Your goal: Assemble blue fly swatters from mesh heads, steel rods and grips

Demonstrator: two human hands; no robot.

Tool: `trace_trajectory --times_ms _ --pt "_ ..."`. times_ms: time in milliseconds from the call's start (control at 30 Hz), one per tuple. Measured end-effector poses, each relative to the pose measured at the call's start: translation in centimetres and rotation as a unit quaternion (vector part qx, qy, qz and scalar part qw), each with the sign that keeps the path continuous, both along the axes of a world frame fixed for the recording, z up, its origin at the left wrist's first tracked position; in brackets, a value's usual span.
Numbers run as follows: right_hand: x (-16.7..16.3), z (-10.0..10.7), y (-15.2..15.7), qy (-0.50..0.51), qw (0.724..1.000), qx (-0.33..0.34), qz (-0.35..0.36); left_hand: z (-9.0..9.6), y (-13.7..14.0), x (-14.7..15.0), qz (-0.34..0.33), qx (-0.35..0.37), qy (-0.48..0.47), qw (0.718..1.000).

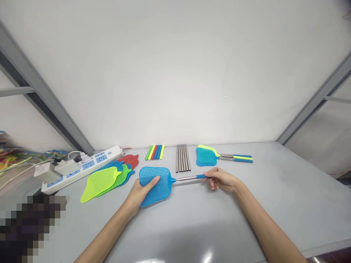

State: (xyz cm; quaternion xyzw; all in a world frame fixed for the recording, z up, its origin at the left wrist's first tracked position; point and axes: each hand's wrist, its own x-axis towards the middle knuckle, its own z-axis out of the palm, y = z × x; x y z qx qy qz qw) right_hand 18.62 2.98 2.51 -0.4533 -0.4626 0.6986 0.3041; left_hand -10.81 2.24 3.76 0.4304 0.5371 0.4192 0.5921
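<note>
A blue fly swatter [163, 184] is held level above the table in front of me. My left hand [139, 193] grips its perforated head, thumb on top and the other fingers hidden beneath. At the other end, my right hand [219, 179] pinches the blue handle [200, 176] between thumb and fingers. A thin metal rod [186, 178] joins head and handle. Beyond my right hand lie stacked fly swatters [207, 156] with blue and yellow-green heads. Several metal rods [183, 157] and coloured handle grips [155, 152] lie in rows behind the held swatter.
Loose swatter heads in yellow-green [100, 182], green, blue and red [131, 160] overlap at the left. Behind them runs a white power strip [82, 170] with plugged-in adapters. A wall backs the grey table [287, 190], and metal posts [309, 106] rise at both sides.
</note>
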Motion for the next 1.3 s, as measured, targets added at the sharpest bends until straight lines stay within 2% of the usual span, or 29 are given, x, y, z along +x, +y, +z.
trace_trajectory --times_ms 300,533,800,967,1100,1167,1300 --pt "0.2 0.3 0.0 0.034 0.999 -0.001 -0.013 0.5 -0.2 0.2 -0.018 -0.025 -0.049 0.998" --pt "-0.2 0.1 0.6 0.068 0.991 -0.026 -0.117 0.6 -0.1 0.4 0.004 -0.044 -0.049 0.998" --pt "-0.4 -0.2 0.8 0.128 0.977 -0.07 -0.152 -0.1 0.3 0.2 0.006 -0.048 -0.077 0.996" --pt "-0.2 -0.2 0.8 0.141 0.978 -0.07 -0.137 -0.4 0.7 -0.1 0.003 -0.039 -0.091 0.995" --pt "-0.4 0.4 0.3 0.156 0.98 -0.044 -0.117 -0.2 0.9 -0.4 0.016 -0.027 -0.073 0.997" --pt "-0.6 0.8 -0.1 0.17 0.981 -0.043 -0.088 0.1 1.0 -0.6 0.025 -0.022 -0.06 0.998" --pt "-0.8 1.5 -0.8 0.156 0.984 -0.081 -0.017 0.6 1.0 -0.8 0.053 -0.038 -0.034 0.997"
